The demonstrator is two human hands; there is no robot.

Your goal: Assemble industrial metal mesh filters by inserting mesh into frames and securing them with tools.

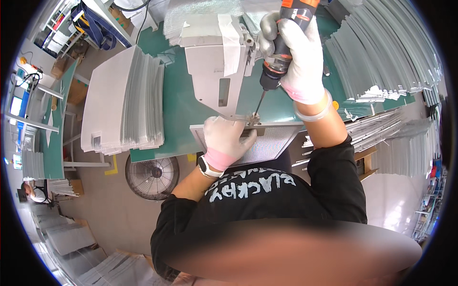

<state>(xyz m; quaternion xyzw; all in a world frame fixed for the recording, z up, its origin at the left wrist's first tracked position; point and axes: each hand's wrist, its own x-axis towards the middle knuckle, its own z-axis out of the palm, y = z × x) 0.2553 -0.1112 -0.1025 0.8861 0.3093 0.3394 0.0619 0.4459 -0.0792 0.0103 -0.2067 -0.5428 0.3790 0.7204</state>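
Observation:
My right hand (pixel 303 59), in a white glove with a pink cuff, is wrapped around an orange and black power screwdriver (pixel 276 64). Its long thin bit slants down to a small metal fitting (pixel 253 119) below the light grey machine head (pixel 210 64). My left hand (pixel 223 140), gloved the same way, grips the upper edge of a white-framed mesh panel (pixel 267 145), thumb and fingers beside the fitting. The panel tilts between the table edge and my body. Whether the bit touches a screw is too small to tell.
A stack of white panels (pixel 121 102) stands at the left on the green table (pixel 179 109). More thin panels (pixel 381 52) are piled at the right. A round floor fan (pixel 152 176) stands below the table's left side. Bubble wrap (pixel 202 9) lies behind the machine.

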